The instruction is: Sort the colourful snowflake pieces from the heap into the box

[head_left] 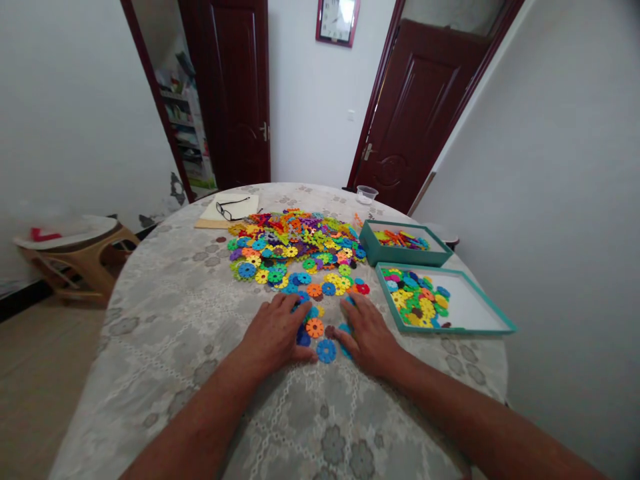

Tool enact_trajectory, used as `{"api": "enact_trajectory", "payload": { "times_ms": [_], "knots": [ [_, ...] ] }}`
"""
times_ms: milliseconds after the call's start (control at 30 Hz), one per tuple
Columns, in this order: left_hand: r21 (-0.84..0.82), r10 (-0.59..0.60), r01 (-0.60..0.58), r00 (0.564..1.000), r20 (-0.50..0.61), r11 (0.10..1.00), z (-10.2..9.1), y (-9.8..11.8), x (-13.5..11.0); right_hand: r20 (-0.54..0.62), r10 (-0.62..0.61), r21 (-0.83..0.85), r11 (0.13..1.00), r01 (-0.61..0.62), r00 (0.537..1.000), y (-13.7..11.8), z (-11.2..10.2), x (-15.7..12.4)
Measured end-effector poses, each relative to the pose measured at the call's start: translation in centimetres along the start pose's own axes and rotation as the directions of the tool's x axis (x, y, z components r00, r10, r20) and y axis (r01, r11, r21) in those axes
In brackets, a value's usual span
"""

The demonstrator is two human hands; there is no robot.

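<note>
My left hand (276,333) rests on the table with its thumb apart from the fingers, over several blue notched plastic discs (303,337). Facing it, my right hand (371,330) lies with fingers spread, touching blue discs (345,340) partly hidden under it. In the gap between my hands are an orange disc (315,327), a blue disc (327,351) and a small brown disc (330,331). Beyond my fingertips spreads a large heap of multicoloured snowflake-shaped discs (300,240). Neither hand visibly grips a piece.
Right of the heap stands a teal box (400,253) with flat pieces inside; nearer lies its shallow tray (475,310) holding discs. Eyeglasses (227,210) sit on paper (245,204) at the far left. A clear plastic bowl (367,194) is near the far edge. The patterned tablecloth (170,333) covers the table.
</note>
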State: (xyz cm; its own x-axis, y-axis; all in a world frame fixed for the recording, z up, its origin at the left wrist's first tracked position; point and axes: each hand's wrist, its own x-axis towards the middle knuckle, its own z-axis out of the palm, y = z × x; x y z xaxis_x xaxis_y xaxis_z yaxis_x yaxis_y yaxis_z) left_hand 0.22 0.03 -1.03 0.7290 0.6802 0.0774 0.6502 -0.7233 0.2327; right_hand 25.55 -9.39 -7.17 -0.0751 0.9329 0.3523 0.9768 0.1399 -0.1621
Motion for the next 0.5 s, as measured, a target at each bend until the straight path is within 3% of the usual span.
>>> {"api": "enact_trajectory", "payload": {
  "times_ms": [267, 400, 500],
  "knots": [
    [-0.008, 0.032, -0.032, 0.999, -0.005, 0.999, 0.2, 1.0, 0.2, -0.107, -0.037, 0.157, 0.986, 0.054, 0.994, -1.9, 2.5, 6.1],
    [0.008, 0.028, -0.028, 0.999, -0.042, 1.000, 0.5, 1.0, 0.4, -0.121, -0.127, 0.414, 0.895, 0.166, 0.985, -3.1, 1.7, 8.2],
    [0.021, -0.002, 0.003, 0.997, -0.078, 1.000, 0.7, 0.8, 0.5, -0.178, -0.035, 0.496, 0.860, 0.120, 0.983, -2.5, 0.7, 9.0]
  ]
}}
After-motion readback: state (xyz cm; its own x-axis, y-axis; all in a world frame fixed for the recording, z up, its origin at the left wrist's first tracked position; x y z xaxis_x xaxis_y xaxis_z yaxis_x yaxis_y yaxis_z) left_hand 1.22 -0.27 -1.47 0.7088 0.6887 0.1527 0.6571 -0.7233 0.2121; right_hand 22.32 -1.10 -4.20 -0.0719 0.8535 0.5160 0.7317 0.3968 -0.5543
